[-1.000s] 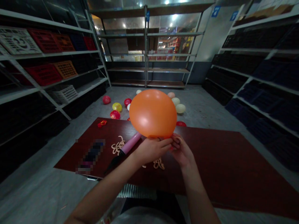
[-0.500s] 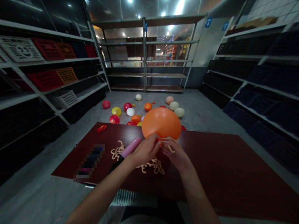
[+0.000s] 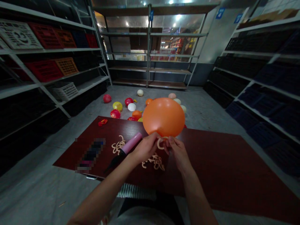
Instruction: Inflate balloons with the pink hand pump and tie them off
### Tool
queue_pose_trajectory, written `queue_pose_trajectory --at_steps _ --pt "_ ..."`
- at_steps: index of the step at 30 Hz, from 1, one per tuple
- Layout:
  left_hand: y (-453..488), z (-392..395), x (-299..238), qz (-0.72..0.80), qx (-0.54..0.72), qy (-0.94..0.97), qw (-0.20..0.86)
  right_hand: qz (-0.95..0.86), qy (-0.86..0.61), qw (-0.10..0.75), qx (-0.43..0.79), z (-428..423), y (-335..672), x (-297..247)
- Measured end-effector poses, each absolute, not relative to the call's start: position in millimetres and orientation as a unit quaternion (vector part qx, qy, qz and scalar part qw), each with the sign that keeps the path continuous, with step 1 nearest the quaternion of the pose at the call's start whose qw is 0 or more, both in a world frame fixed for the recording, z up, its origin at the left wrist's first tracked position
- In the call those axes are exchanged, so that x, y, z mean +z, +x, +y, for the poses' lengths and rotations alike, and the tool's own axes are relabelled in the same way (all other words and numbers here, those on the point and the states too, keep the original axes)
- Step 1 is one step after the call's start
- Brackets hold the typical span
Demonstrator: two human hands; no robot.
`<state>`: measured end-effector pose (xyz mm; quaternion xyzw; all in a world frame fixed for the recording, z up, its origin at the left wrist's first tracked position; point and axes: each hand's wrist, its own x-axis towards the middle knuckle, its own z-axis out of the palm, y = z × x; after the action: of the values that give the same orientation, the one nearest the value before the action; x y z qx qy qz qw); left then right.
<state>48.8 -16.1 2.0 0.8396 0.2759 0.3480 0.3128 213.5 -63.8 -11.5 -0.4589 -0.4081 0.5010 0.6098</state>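
An inflated orange balloon (image 3: 163,116) floats just above the dark red table (image 3: 222,162), held at its neck by both hands. My left hand (image 3: 146,147) pinches the neck from the left. My right hand (image 3: 177,151) pinches it from the right, and a pale rubber band (image 3: 160,143) loops between the fingers of the two hands. A pink and black hand pump (image 3: 125,149) lies on the table just left of my left hand. Loose pale rubber bands (image 3: 154,161) lie under my hands, with more rubber bands (image 3: 117,146) beside the pump.
Several inflated balloons (image 3: 117,106) in red, yellow, white and orange lie on the concrete floor beyond the table. A small red scrap (image 3: 102,122) sits at the table's far left corner. Metal shelves with crates (image 3: 44,70) line both sides and the back.
The balloon has moved away from the camera and slightly right since a second ago. A pale rubber band now shows as a loop between my fingers at the balloon's neck.
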Motion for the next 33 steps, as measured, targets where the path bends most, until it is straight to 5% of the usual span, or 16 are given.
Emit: queue_pose_trajectory --at_steps 7,15,28,33 --pt "51 -21 -8 0.265 0.421 0.693 0.522 -0.386 -0.433 0.603 0.547 -64 213 -17" --pt "59 -19 0 0.318 0.425 0.598 0.600 -0.401 -0.457 0.568 0.555 -72 208 -14" --pt "86 -28 -10 0.352 0.546 0.477 0.591 -0.424 -0.495 0.629 0.423 -71 189 -16" --pt "80 -36 -11 0.317 0.507 0.602 0.529 -0.393 -0.514 0.656 0.388 -70 189 -15"
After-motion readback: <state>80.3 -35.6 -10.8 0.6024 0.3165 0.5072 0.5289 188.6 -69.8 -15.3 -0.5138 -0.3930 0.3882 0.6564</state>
